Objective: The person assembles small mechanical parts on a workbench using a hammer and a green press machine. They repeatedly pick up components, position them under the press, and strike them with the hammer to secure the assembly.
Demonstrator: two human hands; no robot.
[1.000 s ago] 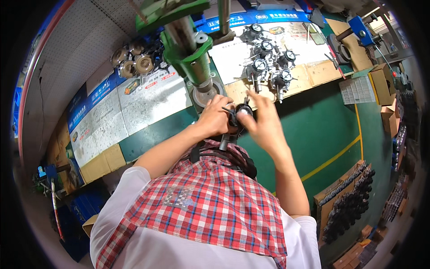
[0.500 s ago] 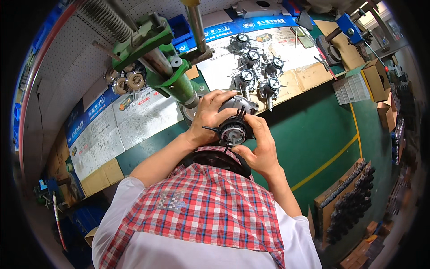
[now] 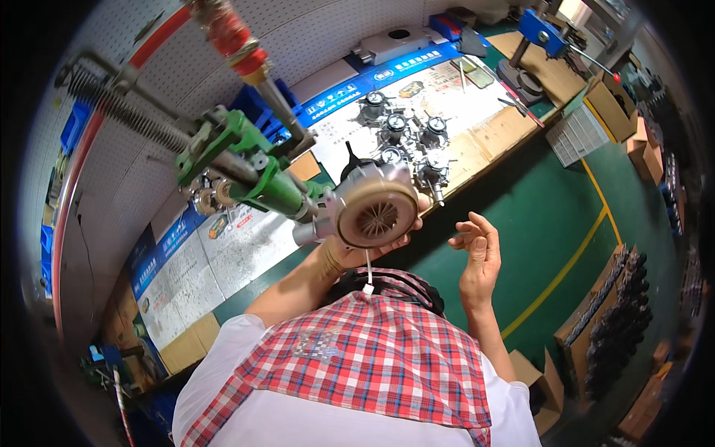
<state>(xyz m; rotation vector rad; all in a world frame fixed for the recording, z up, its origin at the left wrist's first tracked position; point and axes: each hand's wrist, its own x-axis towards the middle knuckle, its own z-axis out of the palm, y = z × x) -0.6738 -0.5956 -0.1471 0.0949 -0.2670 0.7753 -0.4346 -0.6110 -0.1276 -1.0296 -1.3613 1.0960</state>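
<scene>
My right hand (image 3: 478, 249) has let go, fingers loose; left hand (image 3: 350, 249) alone now grips the round metal housing (image 3: 375, 211), lifted nearer.

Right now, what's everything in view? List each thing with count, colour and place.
Round metal casting: one, grey, finned face up, held at centre.
Tag: one, white, hanging on a wire below the casting.
Press: one, green, left of the casting.
Gauge assemblies: several, silver and black, on the bench behind.
Cardboard box: one, brown, upper right.
Floor: green with a yellow line, right.
Left hand: under the casting, holding it.
Right hand: open, beside the casting, apart from it.
</scene>
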